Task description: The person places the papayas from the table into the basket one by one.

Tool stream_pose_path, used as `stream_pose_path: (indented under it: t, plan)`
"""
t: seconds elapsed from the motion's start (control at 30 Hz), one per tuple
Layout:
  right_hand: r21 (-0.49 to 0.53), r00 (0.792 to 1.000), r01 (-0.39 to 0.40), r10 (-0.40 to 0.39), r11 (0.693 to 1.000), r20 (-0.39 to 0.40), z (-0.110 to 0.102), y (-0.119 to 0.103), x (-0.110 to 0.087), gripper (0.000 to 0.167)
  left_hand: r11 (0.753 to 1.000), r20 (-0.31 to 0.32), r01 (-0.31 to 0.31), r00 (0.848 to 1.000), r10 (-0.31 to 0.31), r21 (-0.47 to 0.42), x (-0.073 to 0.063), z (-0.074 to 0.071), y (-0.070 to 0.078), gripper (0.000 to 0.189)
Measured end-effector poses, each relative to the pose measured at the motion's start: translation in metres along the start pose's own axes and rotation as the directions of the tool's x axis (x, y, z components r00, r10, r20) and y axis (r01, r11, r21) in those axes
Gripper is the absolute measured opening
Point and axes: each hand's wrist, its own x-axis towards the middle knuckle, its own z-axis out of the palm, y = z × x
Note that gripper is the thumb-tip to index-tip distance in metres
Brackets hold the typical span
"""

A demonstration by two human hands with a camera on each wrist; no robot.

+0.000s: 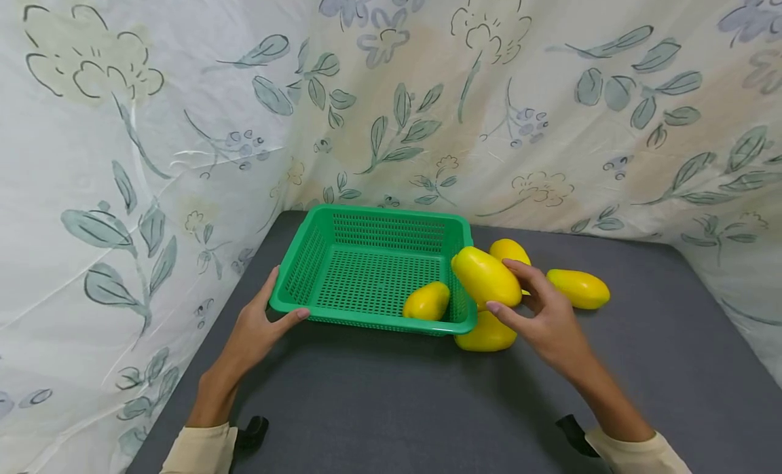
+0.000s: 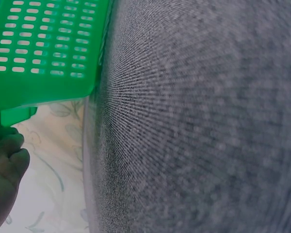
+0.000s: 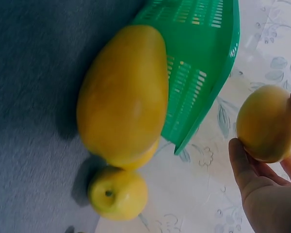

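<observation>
Nearest you, your cream sleeves show at the lower edge, a black band projecting beside the left cuff. Both of your hands are bare and occupied.

Your left hand grips the near-left corner of the green basket — thumb laid over the near rim, fingers along the outer left side. Your right hand is partly closed, pinching a yellow fruit between the thumb on its near side and the fingers on its far side. That fruit is raised off the grey table; the head view sets it across the basket's right rim, while the right wrist view shows it apart from the basket.

Below the held piece, a second fruit lies on the table just outside the near-right corner; whether it touches the basket you cannot tell from here. One fruit lies inside, near that same corner. Farther right lies a separate fruit; another fruit sits behind your right hand. Floral cloth hangs beyond the table.
</observation>
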Motion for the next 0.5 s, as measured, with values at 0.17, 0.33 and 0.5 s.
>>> stream_pose_path:
  t: [0.17, 0.33, 0.5]
  plan:
    - [0.025, 1.0, -0.003, 0.003, 1.0, 0.021, 0.011, -0.003, 0.0, 0.07, 1.0, 0.0, -0.005, 1.0, 0.005, 0.001, 0.0, 0.0, -0.002, 0.105]
    - [0.02, 0.999, 0.0, -0.001, 1.0, 0.041, 0.02, -0.003, -0.002, 0.07, 1.0, 0.001, -0.017, 1.0, 0.017, -0.003, -0.001, 0.0, -0.004, 0.104]
    - [0.015, 0.999, 0.007, -0.008, 1.0, 0.053, 0.027, -0.006, -0.002, 0.072, 1.0, -0.002, -0.028, 1.0, 0.028, -0.001, -0.001, 0.0, -0.005, 0.104]
